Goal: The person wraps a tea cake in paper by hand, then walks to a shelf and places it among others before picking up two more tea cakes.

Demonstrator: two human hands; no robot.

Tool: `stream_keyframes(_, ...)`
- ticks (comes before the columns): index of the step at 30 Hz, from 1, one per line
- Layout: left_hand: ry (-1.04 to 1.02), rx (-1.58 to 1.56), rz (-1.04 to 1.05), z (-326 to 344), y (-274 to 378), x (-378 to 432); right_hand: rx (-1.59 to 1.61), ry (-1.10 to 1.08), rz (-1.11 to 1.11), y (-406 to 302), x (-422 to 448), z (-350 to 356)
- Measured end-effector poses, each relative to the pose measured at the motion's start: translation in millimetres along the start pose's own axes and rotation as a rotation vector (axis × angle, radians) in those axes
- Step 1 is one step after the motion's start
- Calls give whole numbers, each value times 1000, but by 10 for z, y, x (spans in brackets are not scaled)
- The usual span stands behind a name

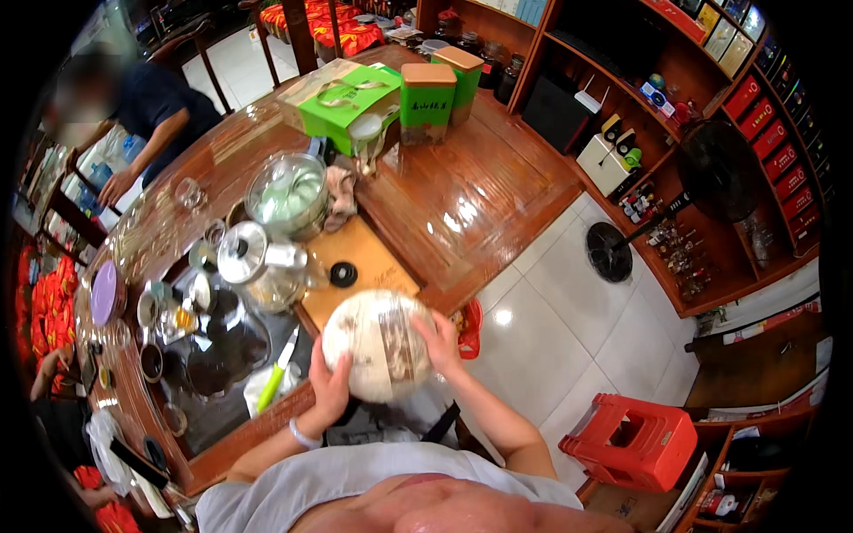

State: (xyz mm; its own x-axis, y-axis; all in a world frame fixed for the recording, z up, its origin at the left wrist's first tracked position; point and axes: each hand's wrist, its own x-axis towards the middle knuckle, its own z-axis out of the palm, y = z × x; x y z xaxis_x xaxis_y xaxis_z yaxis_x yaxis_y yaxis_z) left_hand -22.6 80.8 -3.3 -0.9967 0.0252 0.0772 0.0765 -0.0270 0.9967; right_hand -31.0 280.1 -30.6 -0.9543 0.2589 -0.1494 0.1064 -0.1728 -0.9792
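Note:
Both my hands hold a round, flat, paper-wrapped disc [360, 346], which looks like a wrapped tea cake, over the table's near edge. My left hand [329, 390] grips its left rim, with a pale bracelet on the wrist. At its upper right rim is my right hand [440, 343]. Left of the disc, a knife with a green handle [271, 388] lies on crumpled white paper. Beyond it stand a glass teapot with a metal lid [243, 253] and a wooden board [373, 260] bearing a black round lid [343, 274].
A dark tea tray [226, 393] with cups spreads leftward. A glass bowl [286, 193] and green boxes [346, 100] stand farther back. On the floor at right are a red stool [630, 440] and a standing fan [609, 252]. Another person [160, 113] is across the table.

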Motion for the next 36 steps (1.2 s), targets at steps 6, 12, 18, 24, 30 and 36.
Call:
stream_keyframes(6, 3, 84, -130, 10, 22, 2, 113, 68, 113, 3, -79, 19)
stream_keyframes(12, 9, 12, -303, -46, -44, 76, -2, 95, 214, -213, -7, 94)
stream_keyframes(18, -43, -338, -569, -45, 508, 295, 140, 69, 543, -429, 119, 132)
stream_keyframes(24, -229, -321, -629, 0, 1357, 537, 196, 162, 570, -1053, -54, -18)
stream_keyframes(30, -429, -506, -634, 266, 1522, 715, 345, 184, 447, -1902, -359, -112)
stream_keyframes(36, -526, -521, -632, 611, 1562, 724, 278, 55, 488, -2169, -279, -539)
